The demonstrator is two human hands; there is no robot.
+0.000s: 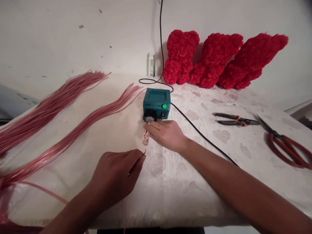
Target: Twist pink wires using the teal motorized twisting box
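Observation:
My left hand (116, 174) is closed in a pinch on a thin pink wire (136, 162), whose tip pokes out toward the right. My right hand (165, 134) rests on the table with its fingers together, pressing a small pale pink piece (145, 139) just in front of a teal machine (156, 103). The machine has a green button and a black toothed wheel (149, 115) on its front. The two hands are about a hand's width apart.
Two long bundles of pink wires (73, 130) lie across the left of the white table (185, 188). A black cable (202, 138) runs from the machine. Orange-handled pliers (235, 119) and red scissors (285, 144) lie right. Three red rose-covered figures (214, 58) lean on the wall beside a small bottle (151, 65).

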